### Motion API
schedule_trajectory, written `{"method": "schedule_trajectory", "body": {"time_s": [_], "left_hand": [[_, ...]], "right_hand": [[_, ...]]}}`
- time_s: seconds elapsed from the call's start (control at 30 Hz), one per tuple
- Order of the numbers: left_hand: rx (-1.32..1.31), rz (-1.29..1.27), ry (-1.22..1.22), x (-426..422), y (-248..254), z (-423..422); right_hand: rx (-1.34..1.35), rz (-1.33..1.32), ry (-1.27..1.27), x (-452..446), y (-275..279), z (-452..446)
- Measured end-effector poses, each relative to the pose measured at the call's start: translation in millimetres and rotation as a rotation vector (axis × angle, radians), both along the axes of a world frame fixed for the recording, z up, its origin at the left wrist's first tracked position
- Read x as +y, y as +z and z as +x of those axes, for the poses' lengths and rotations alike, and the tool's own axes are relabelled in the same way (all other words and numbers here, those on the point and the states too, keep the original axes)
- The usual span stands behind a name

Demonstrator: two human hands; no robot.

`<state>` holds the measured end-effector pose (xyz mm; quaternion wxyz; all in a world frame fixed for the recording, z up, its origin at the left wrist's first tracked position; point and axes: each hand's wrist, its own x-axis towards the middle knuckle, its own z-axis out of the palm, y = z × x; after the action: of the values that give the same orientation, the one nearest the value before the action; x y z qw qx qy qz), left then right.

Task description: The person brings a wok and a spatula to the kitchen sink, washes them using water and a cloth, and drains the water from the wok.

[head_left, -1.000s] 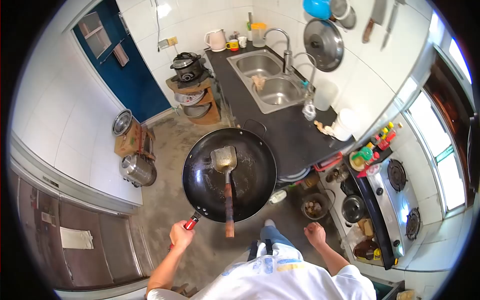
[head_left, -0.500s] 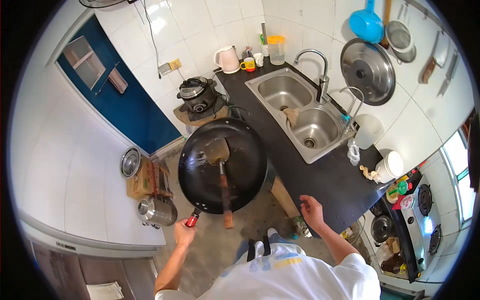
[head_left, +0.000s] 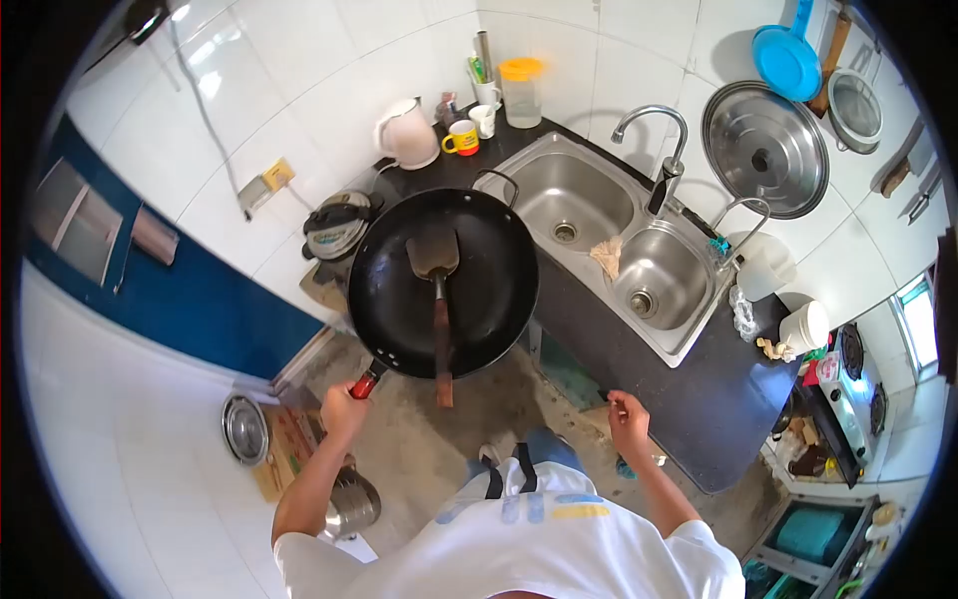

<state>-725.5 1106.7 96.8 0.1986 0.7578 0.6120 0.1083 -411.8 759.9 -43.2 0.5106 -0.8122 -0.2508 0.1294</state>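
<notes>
In the head view my left hand [head_left: 345,408] is closed round the red handle of a large black wok [head_left: 491,290], held up in front of me over the floor. A wok spatula [head_left: 441,317] rests in the pan, its broad metal blade toward the far side and its wooden handle jutting past the near rim. The wok's far rim, with a loop handle, reaches over the counter edge. My right hand [head_left: 629,425] hangs beside the counter's near edge, fingers loosely bent, with nothing visible in it.
To the right runs a dark counter [head_left: 689,409] with a double sink [head_left: 569,200] and faucet [head_left: 667,160]. A kettle [head_left: 407,138], mugs and a pitcher stand behind it. The rice-cooker-like pot [head_left: 337,228] is left of the wok. Boxes [head_left: 289,439] sit on the floor.
I have moved forward toward the sink, and the view has turned. The wok with the spatula is now closer to the counter and sink. My right hand remains beside the counter.
</notes>
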Motion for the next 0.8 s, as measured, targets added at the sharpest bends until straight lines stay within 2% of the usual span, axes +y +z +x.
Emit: {"method": "schedule_trajectory", "body": {"time_s": [0.1, 0.13, 0.23, 0.3, 0.37, 0.43, 0.5, 0.57, 0.7, 0.8], "left_hand": [[0.098, -0.038, -0.156, 77, -5, 57], [0.05, -0.013, -0.213, 98, -7, 78], [-0.039, 0.024, -0.325, 129, -23, 139], [-0.023, 0.06, -0.349, 153, -22, 188], [-0.016, 0.033, -0.433, 186, -28, 223], [0.004, -0.086, -0.447, 191, -15, 266], [0.07, -0.049, -0.524, 208, -18, 303], [0.097, -0.028, -0.595, 233, -37, 333], [0.136, -0.019, -0.708, 264, -60, 388], [0.146, -0.058, -0.782, 282, -73, 425]], "right_hand": [[-0.072, -0.034, -0.088, 21, 12, 4], [-0.077, 0.064, -0.123, 31, 4, 16], [-0.179, 0.064, -0.178, 61, 8, 66], [-0.074, 0.059, -0.238, 82, -8, 117], [-0.423, -0.007, -0.242, 112, 7, 163], [-0.324, -0.116, -0.262, 138, 46, 200], [-0.604, -0.254, -0.31, 154, 38, 253], [-0.672, -0.253, -0.328, 170, 46, 299], [-0.663, -0.454, -0.364, 187, 31, 376], [-0.485, -0.58, -0.377, 196, 30, 394]]}}
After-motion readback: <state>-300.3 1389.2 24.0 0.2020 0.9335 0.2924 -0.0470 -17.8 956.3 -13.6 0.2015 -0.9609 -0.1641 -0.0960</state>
